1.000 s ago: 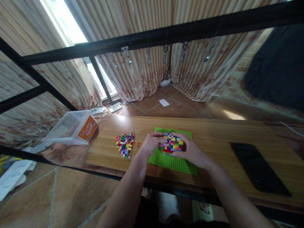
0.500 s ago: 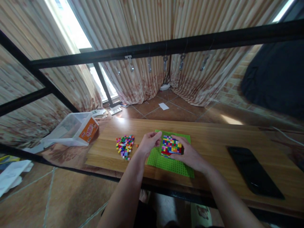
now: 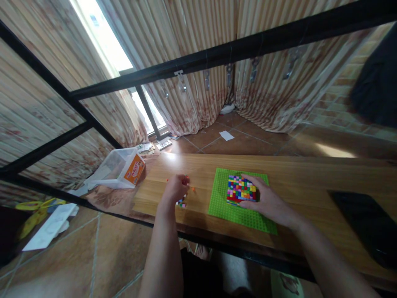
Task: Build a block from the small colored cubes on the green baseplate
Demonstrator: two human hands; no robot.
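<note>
Your right hand [image 3: 269, 202] cups the multicoloured brick block [image 3: 241, 190] on the green baseplate [image 3: 235, 211], fingers closed round its edge — likely steadying it. Your left hand [image 3: 175, 189] covers the loose brick pile [image 3: 182, 202], fingers curled; I cannot tell whether it holds one. Farther left sits a clear plastic bin [image 3: 119, 169].

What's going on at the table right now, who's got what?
A person sits at a wooden table. The right hand rests against a block of small multicoloured bricks built on a flat green studded baseplate. The left hand is over a loose pile of small coloured bricks, mostly hiding it. A clear plastic box with an orange label sits further left.
</note>
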